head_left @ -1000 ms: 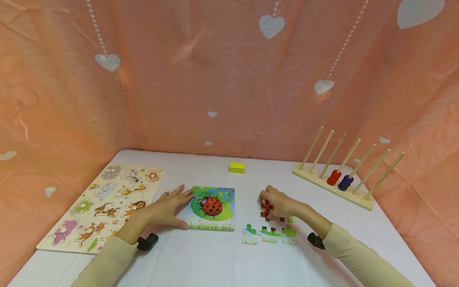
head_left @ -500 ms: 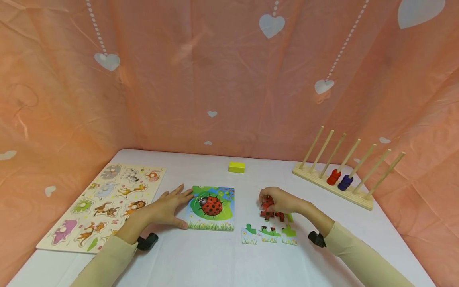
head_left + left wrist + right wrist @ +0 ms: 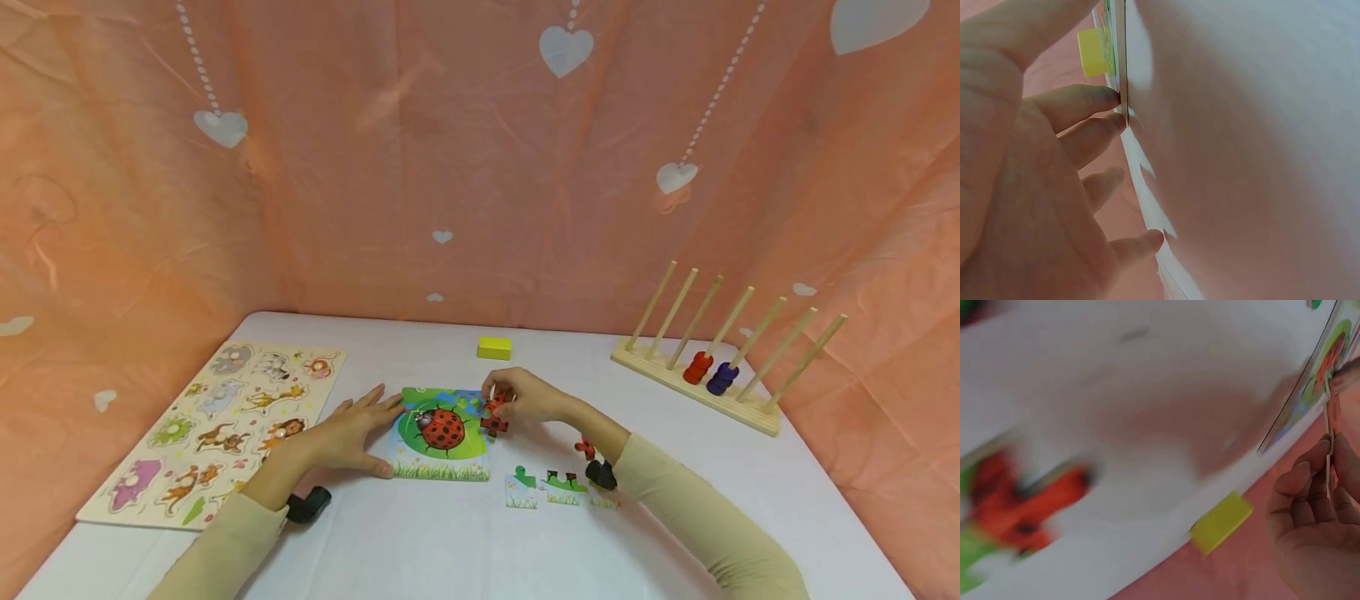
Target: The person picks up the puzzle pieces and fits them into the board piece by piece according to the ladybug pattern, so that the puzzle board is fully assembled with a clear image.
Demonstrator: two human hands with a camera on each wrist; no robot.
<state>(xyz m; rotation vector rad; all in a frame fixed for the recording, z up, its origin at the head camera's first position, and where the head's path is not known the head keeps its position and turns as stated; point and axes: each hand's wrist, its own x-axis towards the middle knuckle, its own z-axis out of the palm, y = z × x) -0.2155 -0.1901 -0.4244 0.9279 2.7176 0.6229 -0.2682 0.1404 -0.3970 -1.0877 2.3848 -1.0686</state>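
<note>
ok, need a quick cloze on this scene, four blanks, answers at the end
1. The left hand lies at the side of the square board picturing a ____.
2. The right hand holds a jigsaw section that is mainly ____ with black marks.
3. The small rectangular block beyond the board is ____.
4. The wooden rack has ____ pegs.

Missing words: ladybug; red; yellow; seven.
</note>
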